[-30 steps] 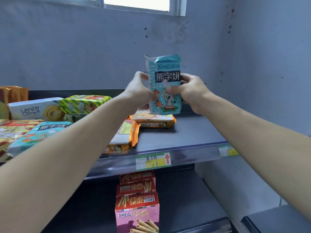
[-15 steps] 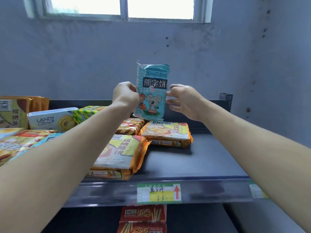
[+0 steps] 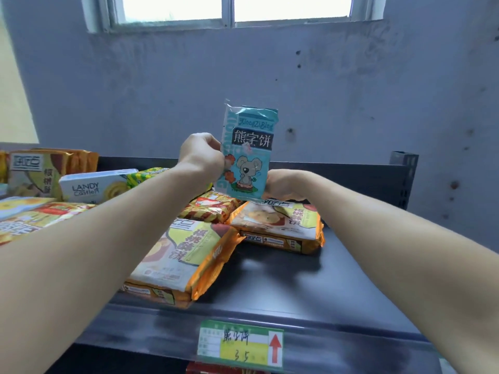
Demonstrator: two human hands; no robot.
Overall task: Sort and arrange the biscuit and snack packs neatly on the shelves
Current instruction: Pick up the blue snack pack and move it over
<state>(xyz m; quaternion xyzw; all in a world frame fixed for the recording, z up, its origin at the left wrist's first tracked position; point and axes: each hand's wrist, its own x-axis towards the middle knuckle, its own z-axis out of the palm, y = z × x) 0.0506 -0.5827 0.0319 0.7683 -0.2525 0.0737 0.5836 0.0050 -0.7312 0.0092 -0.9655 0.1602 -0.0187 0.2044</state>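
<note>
A teal biscuit pack [image 3: 251, 157] with a grey koala drawing stands upright in the air above the back of the dark shelf [image 3: 324, 287]. My left hand [image 3: 201, 155] grips its left edge with curled fingers. My right hand [image 3: 286, 184] sits lower, against the pack's bottom right corner and just over an orange walnut-biscuit pack [image 3: 278, 225]. Its fingertips are hidden behind the teal pack. A second orange pack [image 3: 183, 255] lies flat near the shelf's front edge, under my left forearm.
A red-and-yellow pack [image 3: 213, 209] lies behind the orange ones. A white LANDY box [image 3: 91, 186] and more orange packs [image 3: 35, 174] fill the left side. A price tag [image 3: 240, 344] hangs on the front rail. A shelf post [image 3: 403, 179] stands at the back right.
My right hand let go of the teal pack's middle and dropped to its lower right corner. The left hand kept hold. The view came closer to the shelf.
</note>
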